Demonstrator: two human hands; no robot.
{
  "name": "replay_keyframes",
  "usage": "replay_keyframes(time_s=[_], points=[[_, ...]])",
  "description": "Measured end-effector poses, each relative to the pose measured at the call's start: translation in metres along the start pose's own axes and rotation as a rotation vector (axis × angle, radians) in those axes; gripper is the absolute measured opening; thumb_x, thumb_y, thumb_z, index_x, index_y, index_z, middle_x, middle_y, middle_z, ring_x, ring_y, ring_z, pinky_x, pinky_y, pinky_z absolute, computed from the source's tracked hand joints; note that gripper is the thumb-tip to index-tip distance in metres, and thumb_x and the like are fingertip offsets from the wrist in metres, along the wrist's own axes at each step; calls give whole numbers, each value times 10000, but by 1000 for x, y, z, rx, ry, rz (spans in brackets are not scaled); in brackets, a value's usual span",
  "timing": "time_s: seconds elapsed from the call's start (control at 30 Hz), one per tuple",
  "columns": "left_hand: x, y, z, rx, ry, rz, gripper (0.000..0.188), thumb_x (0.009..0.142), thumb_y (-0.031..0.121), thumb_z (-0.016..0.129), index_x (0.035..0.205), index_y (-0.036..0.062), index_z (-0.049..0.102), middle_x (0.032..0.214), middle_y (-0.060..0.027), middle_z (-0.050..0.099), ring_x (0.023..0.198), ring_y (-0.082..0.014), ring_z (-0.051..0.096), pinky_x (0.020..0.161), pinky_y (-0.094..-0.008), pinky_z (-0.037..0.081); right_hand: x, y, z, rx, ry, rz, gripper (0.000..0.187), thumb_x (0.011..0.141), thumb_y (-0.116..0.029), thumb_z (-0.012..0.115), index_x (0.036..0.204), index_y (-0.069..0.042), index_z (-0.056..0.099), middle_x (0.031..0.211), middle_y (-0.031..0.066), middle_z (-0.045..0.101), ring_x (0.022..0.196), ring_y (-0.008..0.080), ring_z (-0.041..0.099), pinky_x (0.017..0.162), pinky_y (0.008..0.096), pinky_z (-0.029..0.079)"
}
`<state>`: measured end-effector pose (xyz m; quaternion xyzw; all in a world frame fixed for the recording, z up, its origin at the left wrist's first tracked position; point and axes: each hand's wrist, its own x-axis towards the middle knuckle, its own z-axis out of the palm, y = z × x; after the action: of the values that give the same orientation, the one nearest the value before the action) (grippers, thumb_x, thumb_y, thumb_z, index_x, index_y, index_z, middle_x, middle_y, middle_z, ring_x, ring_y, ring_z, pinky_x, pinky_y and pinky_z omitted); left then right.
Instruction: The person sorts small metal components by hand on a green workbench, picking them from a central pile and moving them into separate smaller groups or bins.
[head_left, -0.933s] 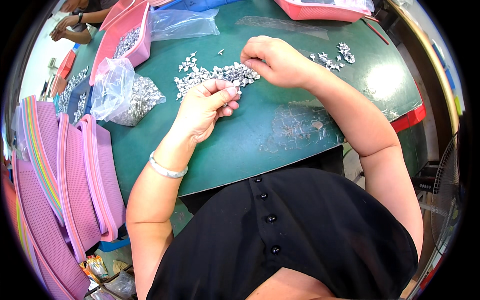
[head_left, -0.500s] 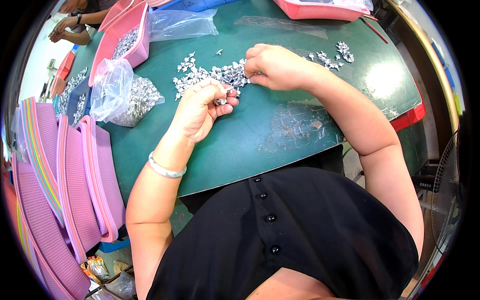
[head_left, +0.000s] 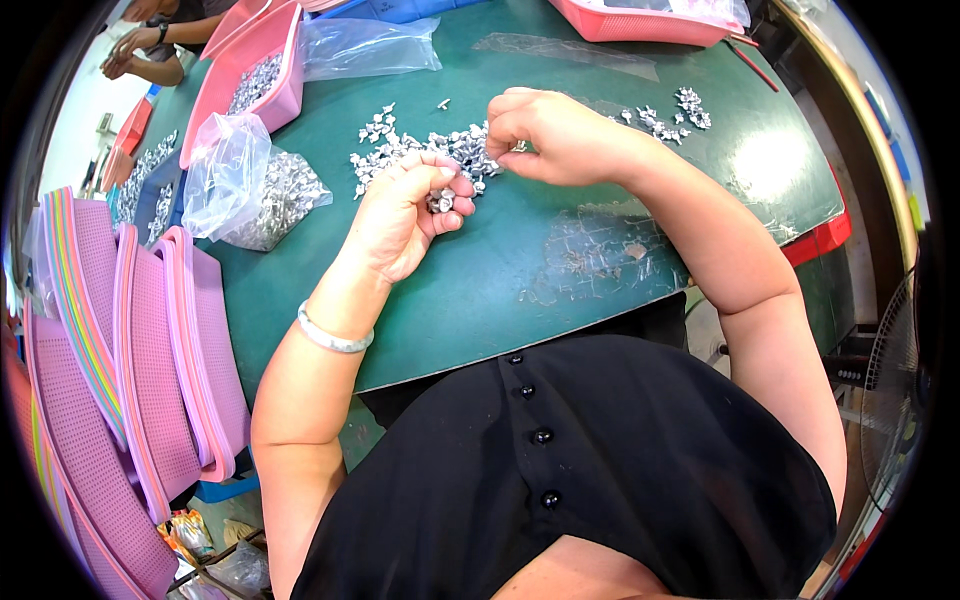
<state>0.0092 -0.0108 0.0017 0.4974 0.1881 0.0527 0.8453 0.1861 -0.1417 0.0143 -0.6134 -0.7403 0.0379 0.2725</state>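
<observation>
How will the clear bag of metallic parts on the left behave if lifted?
The clear bag will probably flop, since its upper film is crumpled. The metallic parts bunched at its right end likely make that end heavy, and its slumped shape suggests they'd shift.

Setting: workshop or small factory room, judged from the following (clock centred on the view); middle, a broad green worktable (head_left: 440, 310), its top scuffed toward 2 o'clock; at 11 o'clock, a loose heap of small silvery parts (head_left: 400, 152), many alike; at 10 o'clock, a clear plastic bag (head_left: 285, 205) full of similar pieces; between 10 and 11, a pink basket (head_left: 290, 85) holding more; at 1 o'clock, another pink tub (head_left: 630, 30); between 8 and 9, stacked perforated baskets (head_left: 155, 360); far out at 10, a second person's hands (head_left: 125, 48); at 3 o'clock, a wire-guarded fan (head_left: 890, 370).
</observation>
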Motion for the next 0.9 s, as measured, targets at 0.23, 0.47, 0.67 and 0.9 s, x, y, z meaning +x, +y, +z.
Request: replay_keyframes(time_s=[0.23,0.47,0.67,0.9], points=[[-3,2,6,117,63,-52,118,865,114,543,891,5,580,756,-75,603,610,-135,588,513,-218,485,3,-7,-4,134,41,-145,78,717,-38,634,782,-28,592,786,67,543,785,256,520,681,347,436],[-4,2,5,143,-6,-91,126,872,130,542,854,17,595,718,-52,602,586,-115,578,488,-205,454,3,-10,-3,200,57,-240,91,710,-18,646,777,-25,584,806,64,551,800,250,520,692,346,432],[-4,2,7,145,2,-89,141,886,134,529,865,13,597,713,-55,605,569,-113,566,445,-191,415,4,-12,-3,177,81,-254,106,699,-9,648,781,-28,584,804,65,551,803,253,523,694,346,433],[-5,3,8,163,-16,-132,143,880,144,546,867,14,601,711,-50,603,578,-114,575,472,-198,437,4,-12,-3,141,92,-265,113,695,-5,648,783,-34,583,802,64,553,801,256,526,683,350,437]])
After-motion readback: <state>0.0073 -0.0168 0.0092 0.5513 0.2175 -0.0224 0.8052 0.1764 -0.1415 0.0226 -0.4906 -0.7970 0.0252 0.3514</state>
